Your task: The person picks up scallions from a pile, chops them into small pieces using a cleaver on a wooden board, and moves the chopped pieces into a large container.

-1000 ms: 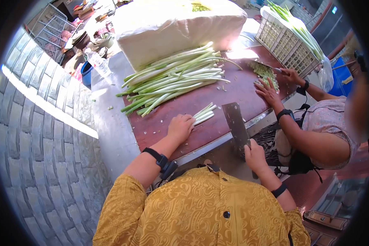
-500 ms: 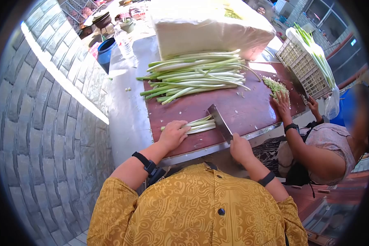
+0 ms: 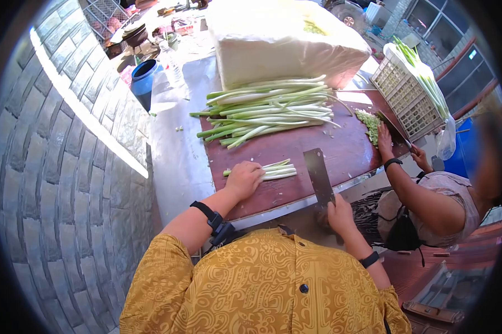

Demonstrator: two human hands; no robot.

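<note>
My left hand [image 3: 245,179] is closed over a small bunch of green onions [image 3: 279,171] lying on the reddish-brown cutting board [image 3: 245,149]. The white cut ends stick out to the right of my fingers. In my right hand [image 3: 340,214] is the handle of a cleaver [image 3: 319,175], its broad blade pointing away from me. The blade stands apart from the bunch, to its right, over the near part of the board. Beyond my hands lies a large pile of long green onions [image 3: 273,111], side by side across the board.
A large white wrapped block [image 3: 284,64] stands behind the pile. At right, a co-worker's hand [image 3: 384,142] rests by chopped green onion [image 3: 368,121], the other holding a knife [image 3: 395,131]. A plastic crate [image 3: 410,100] of green onions stands beyond. A brick wall [image 3: 78,195] rises at left.
The cleaver has moved right, away from the bunch, and its blade has turned more flat to view. The co-worker's knife has come closer to the chopped heap. The view has shifted slightly.
</note>
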